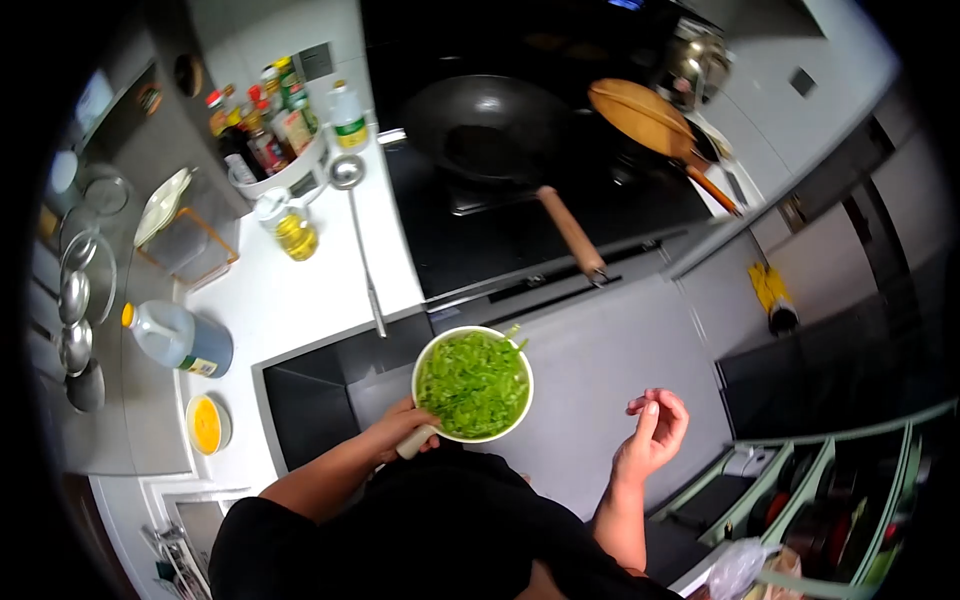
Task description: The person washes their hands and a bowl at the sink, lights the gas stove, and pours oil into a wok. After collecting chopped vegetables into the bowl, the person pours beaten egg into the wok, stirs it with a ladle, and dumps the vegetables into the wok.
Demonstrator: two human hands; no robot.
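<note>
My left hand (408, 428) grips the pale handle of a white bowl (416, 372) in front of my body. Chopped green leaves (473, 385) fill the bowl, and a few pieces stick out past its far rim. Off to the right, my right hand (655, 435) hangs over the floor, apart from everything. Its fingers are loosely bent, with nothing visible in them. Beyond the bowl, a dark wok (485, 130) with a wooden handle (570, 232) sits on the black stove (620, 205).
A long ladle (362, 245) lies on the white counter (315, 315), near an oil jug (293, 235) and sauce bottles (265, 130). A small bowl of yellow liquid (207, 425) stands at left. A wooden lid (640, 115) is at the stove's right. A green rack (790, 480) is at lower right.
</note>
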